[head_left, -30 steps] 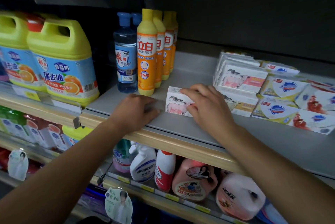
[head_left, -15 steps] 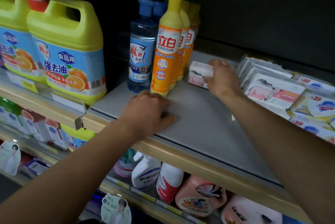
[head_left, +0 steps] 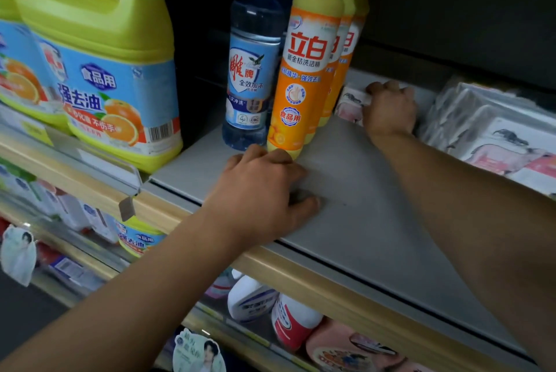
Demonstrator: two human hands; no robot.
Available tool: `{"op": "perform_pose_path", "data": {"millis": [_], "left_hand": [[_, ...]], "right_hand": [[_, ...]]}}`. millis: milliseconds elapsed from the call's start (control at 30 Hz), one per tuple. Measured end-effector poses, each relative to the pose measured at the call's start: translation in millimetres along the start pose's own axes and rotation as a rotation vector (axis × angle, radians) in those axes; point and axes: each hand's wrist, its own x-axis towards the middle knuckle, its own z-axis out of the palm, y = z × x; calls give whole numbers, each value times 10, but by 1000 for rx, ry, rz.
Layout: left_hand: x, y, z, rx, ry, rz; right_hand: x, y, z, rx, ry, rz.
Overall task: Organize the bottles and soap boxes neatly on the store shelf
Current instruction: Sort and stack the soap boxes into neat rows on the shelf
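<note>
The right hand (head_left: 389, 109) is gripping a white soap box (head_left: 350, 103) with curled fingers, deep on the grey shelf (head_left: 361, 206) just beside the orange dish-soap bottles (head_left: 304, 76). The left hand (head_left: 261, 194) is resting before them, fingers loosely bent, holding nothing.

The right hand (head_left: 389, 109) covers most of the soap box (head_left: 349, 105), the orange bottles (head_left: 307, 70) lose their caps at the 12 o'clock edge, and the wrapped soap packs (head_left: 496, 136) at 3 o'clock are blurred and cut off.
</note>
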Motion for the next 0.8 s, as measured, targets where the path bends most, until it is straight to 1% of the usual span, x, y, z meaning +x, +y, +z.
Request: {"op": "perform_pose_path", "data": {"millis": [133, 333, 467, 533, 600, 700, 800], "left_hand": [[-2, 2, -4, -6, -9, -1], [-3, -9, 6, -10, -2, 2], [1, -32, 20, -18, 1, 9], [1, -36, 26, -18, 7, 11], [7, -42, 33, -17, 11, 14], [8, -44, 53, -10, 28, 15], [15, -34, 55, -2, 31, 10]], "right_hand": [[70, -31, 75, 1, 7, 20], [189, -8, 195, -23, 42, -13], [217, -27, 235, 39, 101, 79], [199, -43, 239, 44, 101, 105], [184, -50, 229, 3, 58, 84], [149, -94, 133, -71, -83, 60], [95, -187, -54, -9, -225, 119]]}}
